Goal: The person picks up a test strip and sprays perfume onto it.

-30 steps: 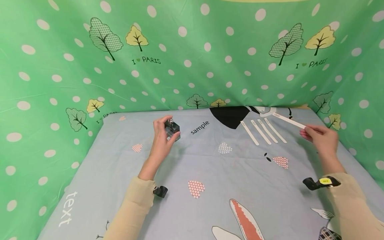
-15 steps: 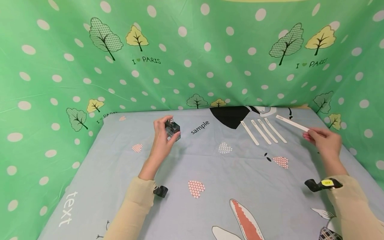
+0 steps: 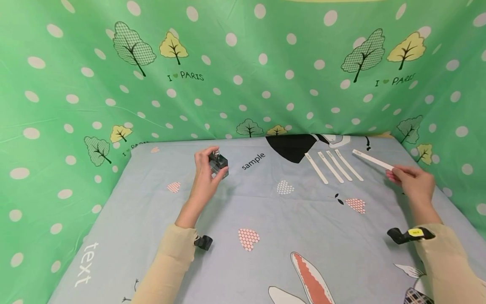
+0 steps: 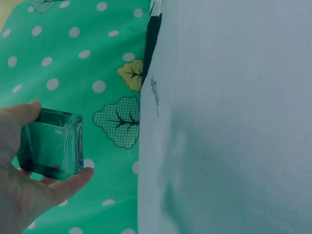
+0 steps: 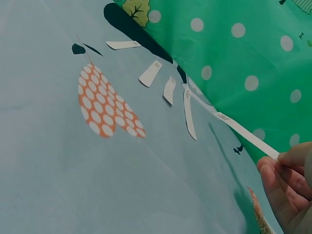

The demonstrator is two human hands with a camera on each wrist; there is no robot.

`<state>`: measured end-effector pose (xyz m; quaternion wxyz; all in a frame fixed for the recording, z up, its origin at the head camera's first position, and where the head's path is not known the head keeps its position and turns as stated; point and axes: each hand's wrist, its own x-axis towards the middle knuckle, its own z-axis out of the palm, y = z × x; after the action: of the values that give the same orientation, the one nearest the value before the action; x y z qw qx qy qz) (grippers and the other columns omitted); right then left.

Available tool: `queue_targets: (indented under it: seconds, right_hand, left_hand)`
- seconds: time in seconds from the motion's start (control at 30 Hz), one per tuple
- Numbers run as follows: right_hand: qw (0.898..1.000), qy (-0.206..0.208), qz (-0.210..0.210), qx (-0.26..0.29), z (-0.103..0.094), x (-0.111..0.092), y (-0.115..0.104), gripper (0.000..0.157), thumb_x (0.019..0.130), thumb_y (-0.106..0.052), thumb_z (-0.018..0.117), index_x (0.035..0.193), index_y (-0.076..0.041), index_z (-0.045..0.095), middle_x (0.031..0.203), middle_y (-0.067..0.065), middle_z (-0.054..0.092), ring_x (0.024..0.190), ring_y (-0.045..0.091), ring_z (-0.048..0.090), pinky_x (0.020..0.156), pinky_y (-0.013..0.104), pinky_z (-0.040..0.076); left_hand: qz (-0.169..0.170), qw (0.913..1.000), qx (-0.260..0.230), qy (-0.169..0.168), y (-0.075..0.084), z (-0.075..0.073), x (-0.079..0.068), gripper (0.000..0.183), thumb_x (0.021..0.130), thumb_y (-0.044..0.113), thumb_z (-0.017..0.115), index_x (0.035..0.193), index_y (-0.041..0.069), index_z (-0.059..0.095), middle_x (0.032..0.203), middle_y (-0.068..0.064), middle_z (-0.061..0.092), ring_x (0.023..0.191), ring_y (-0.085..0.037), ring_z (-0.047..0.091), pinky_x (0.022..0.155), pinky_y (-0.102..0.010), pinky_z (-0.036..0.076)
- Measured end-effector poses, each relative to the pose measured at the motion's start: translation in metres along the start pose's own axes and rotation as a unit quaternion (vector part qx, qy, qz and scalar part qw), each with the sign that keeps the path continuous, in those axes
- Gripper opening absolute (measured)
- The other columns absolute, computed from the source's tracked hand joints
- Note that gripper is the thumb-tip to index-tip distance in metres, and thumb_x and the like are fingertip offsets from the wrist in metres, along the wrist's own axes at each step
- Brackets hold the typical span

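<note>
- Two things held above the cloth [image 3: 212, 270]: glass bottle [image 4: 53, 141] in left hand [image 3: 204, 171], paper strip [image 3: 373, 160] in right hand [image 3: 415, 181]; well apart from each other.
- Bottle gripped by curled left fingers: thumb on one edge, a fingertip on the opposite edge, others partly hidden behind.
- Strip pinched at near end by right thumb and fingers; printed end free, pointing toward the four loose strips [image 3: 330, 167].
- Loose strips lying on the cloth near its far edge, between bottle and right hand; leftmost set a bit apart from the other three. Print too small to read.
- Bottle: likely weighty for its bulk, rigid, smooth, slippery with damp fingers; could chip or crack if dropped. Fill level: cannot tell.
- Best hold on bottle: opposite edges, firm but not hard; keep clear of the clear top piece [image 3: 217, 154].
- Strip: likely thin card, near weightless. Straight in head view from a one-end pinch, so probably fairly stiff; would crease if bent hard.
- Best hold on strip: plain end, light pinch. For the flat ones, probably lift by edges or an end; likely fiddly off fabric.
</note>
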<state>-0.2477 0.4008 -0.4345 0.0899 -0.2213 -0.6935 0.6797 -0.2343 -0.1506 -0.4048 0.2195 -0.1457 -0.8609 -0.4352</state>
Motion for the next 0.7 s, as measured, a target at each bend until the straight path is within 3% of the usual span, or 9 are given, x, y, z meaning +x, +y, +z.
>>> queue_targets:
  seconds: [0.27,0.5,0.7]
  right_hand:
    - [0.998,-0.006,0.014,-0.063,-0.008,0.010,0.011,0.031,0.097,-0.016,0.062,0.071,-0.032,0.068,0.059,-0.015,0.068,0.057,0.000,0.068,0.057,0.016,0.057]
    - [0.999,-0.023,0.017,-0.042,-0.016,0.014,0.020,0.034,0.096,-0.012,0.064,0.070,-0.032,0.071,0.060,-0.014,0.070,0.056,0.003,0.069,0.057,0.016,0.057]
    - [0.996,-0.017,0.013,-0.084,-0.020,0.016,0.023,0.036,0.095,-0.011,0.066,0.070,-0.037,0.069,0.061,-0.021,0.067,0.056,0.000,0.068,0.057,0.015,0.057]
  left_hand:
    - [-0.006,1.0000,0.003,-0.001,0.001,-0.001,-0.001,0.061,0.094,0.011,0.067,0.144,0.017,0.033,0.134,-0.022,0.031,0.122,-0.039,0.050,0.091,-0.047,0.059]
    - [-0.004,1.0000,-0.001,-0.003,0.002,0.000,-0.001,0.061,0.094,0.011,0.067,0.144,0.017,0.033,0.135,-0.023,0.031,0.124,-0.038,0.050,0.092,-0.045,0.058]
    - [-0.010,0.9999,-0.005,-0.004,0.003,0.000,-0.001,0.061,0.094,0.011,0.068,0.144,0.017,0.034,0.135,-0.023,0.031,0.123,-0.039,0.051,0.093,-0.045,0.058]
